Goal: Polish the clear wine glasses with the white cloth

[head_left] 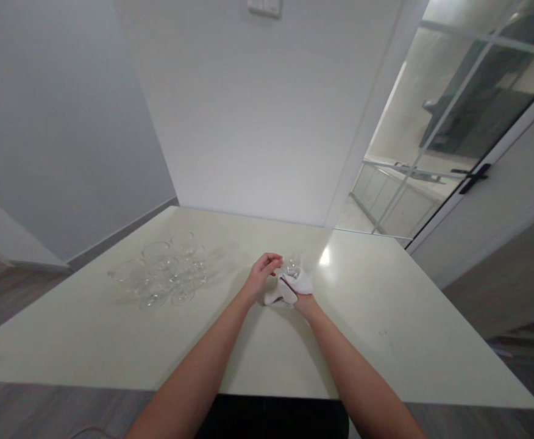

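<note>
A clear drinking glass (293,262) is just above the middle of the white table, between my two hands. My left hand (264,269) is at its left side, with fingers and thumb bent together at the glass's edge; the exact contact is too small to make out. A white cloth (280,292) covers most of my right hand (302,300), which is closed in it against the near side of the glass. The cloth hides the fingers of this hand and the glass's lower part. Part of the cloth hangs down to the left, below my left hand.
Several clear stemmed glasses (170,271) are clustered on the table's left side, some apparently lying on their sides. The white table (111,347) meets a wall (258,122) at the back. A glass-paned door (413,152) with a black handle (475,178) is at right.
</note>
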`<state>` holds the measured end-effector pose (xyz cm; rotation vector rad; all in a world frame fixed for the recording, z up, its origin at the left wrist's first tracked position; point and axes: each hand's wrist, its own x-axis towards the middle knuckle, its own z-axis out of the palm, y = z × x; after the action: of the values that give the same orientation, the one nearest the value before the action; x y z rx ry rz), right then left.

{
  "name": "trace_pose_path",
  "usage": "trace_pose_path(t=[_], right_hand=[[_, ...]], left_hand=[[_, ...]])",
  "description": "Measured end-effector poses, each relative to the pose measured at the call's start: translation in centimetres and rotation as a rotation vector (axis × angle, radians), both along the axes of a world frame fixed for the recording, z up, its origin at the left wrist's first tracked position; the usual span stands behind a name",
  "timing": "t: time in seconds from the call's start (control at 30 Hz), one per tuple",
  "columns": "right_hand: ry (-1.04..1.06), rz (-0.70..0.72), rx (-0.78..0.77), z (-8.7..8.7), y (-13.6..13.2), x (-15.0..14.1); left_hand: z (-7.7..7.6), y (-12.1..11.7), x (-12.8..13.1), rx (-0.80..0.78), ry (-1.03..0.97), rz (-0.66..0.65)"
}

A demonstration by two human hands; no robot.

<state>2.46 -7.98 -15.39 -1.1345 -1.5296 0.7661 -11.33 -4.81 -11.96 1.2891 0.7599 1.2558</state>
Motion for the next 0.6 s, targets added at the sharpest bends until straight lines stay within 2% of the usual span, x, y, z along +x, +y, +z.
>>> trace_pose_path(t=[0.13, 0.23, 0.3, 0.5, 0.6], right_hand=[[-0.095, 0.12, 0.026, -0.6, 0.1, -0.6], [-0.066, 0.226, -0.024, -1.1, 0.3, -1.0], [-0.052, 0.265, -0.036, -1.4, 0.4, -1.1], [-0.06, 0.32, 0.011, -1.9, 0.0, -0.4], [-0.034, 0.327, 0.013, -1.5, -0.3, -0.6]], left_hand=[[0.3, -0.6, -0.1, -0.008, -0.08, -0.09], [0.3, -0.7, -0.3, -0.076, -0.165, -0.221], [0.3, -0.8, -0.4, -0.092, -0.199, -0.262], [0.4, -1.0, 0.0, -0.039, -0.1, -0.135], [0.3, -0.9, 0.0, -0.039, -0.063, -0.126]])
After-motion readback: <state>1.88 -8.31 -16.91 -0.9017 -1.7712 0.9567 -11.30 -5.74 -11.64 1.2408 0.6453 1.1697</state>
